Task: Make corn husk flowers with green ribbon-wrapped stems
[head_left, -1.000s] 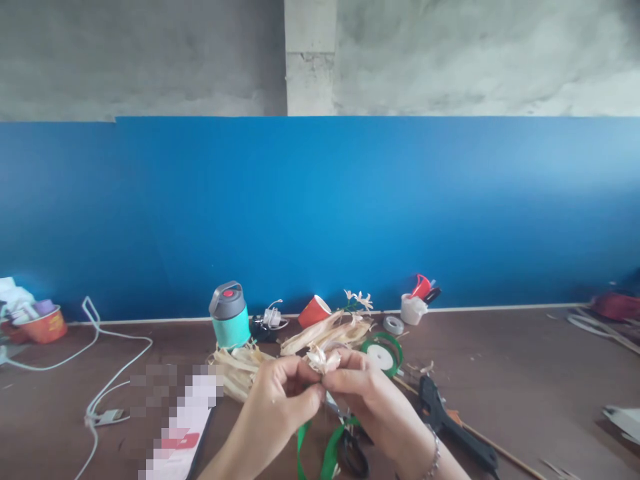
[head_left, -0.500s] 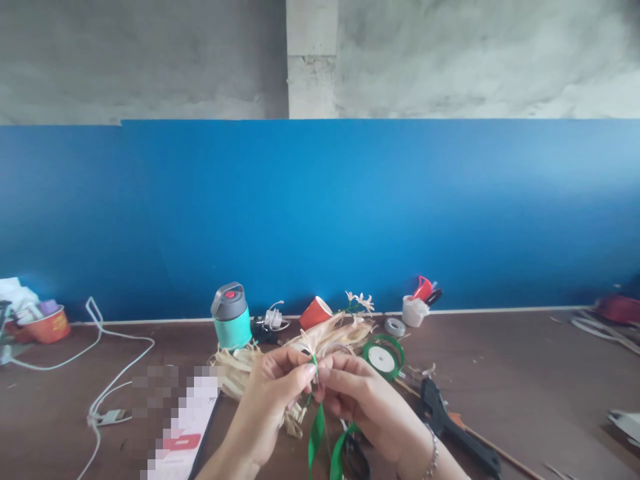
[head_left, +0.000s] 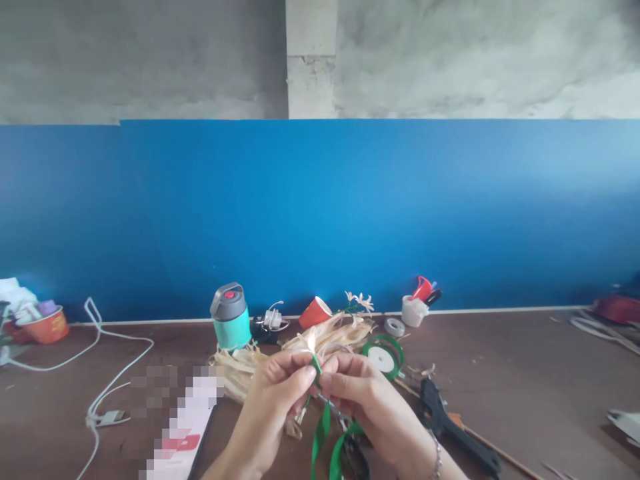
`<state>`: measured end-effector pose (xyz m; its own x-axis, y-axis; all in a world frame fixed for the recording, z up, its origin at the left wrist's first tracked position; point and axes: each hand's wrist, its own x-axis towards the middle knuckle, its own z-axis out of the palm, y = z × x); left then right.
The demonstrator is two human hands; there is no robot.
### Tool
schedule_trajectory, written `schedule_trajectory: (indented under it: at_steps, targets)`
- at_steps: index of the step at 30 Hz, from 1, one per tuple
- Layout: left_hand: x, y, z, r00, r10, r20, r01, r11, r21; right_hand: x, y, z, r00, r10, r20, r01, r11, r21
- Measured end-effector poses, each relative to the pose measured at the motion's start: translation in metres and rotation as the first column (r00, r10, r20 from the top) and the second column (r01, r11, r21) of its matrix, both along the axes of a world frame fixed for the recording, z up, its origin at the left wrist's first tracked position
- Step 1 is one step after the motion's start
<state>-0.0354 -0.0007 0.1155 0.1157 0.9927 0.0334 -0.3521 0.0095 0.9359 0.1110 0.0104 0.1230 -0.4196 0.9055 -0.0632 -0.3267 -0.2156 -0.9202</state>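
Note:
Above the table, my left hand point(head_left: 280, 387) pinches the stem of a small pale flower point(head_left: 311, 339) made of dried husk. My right hand point(head_left: 357, 387) is closed on a green ribbon point(head_left: 323, 433), whose upper end lies against the flower's base between both sets of fingertips. The loose ribbon hangs below the hands in a loop. Fingers cover most of the stem. Behind the hands lie pale dried husks point(head_left: 333, 333), and a ribbon spool point(head_left: 383, 358) with a white centre sits to the right.
A black glue gun point(head_left: 455, 430) lies at the right beside a thin stick point(head_left: 493, 445). A phone point(head_left: 183, 433) is at the left near white cables point(head_left: 100, 373). Along the blue partition point(head_left: 320, 213) stand a turquoise flask point(head_left: 231, 317), a tipped red cup point(head_left: 315, 312) and a white cup point(head_left: 414, 311).
The flower has turned between my fingertips, and the green ribbon at its base now slants to the right. The hanging ribbon has shifted slightly right. Both hands stay in nearly the same place.

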Motion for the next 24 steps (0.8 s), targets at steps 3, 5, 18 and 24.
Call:
schedule_trajectory:
  at_steps: [3, 5, 18, 24]
  targets:
    - [0.001, -0.001, 0.002, 1.000, 0.028, -0.004, -0.028, 1.000, -0.003, -0.001, -0.003, 0.004, 0.998, -0.038, 0.047, 0.038, 0.999, 0.014]
    - [0.003, -0.003, 0.004, 0.998, 0.059, -0.005, -0.059, 0.998, -0.011, -0.002, -0.004, 0.006, 0.995, -0.067, 0.070, 0.064, 0.997, 0.037]
    - [0.009, -0.004, 0.001, 0.983, 0.158, -0.095, -0.156, 0.987, 0.030, -0.005, -0.007, -0.005, 0.832, -0.422, 0.359, 0.222, 0.848, 0.482]
    - [0.005, -0.004, 0.007, 0.990, 0.130, -0.062, -0.128, 0.991, 0.038, 0.000, -0.005, 0.005, 0.926, -0.208, 0.314, 0.109, 0.946, 0.306]
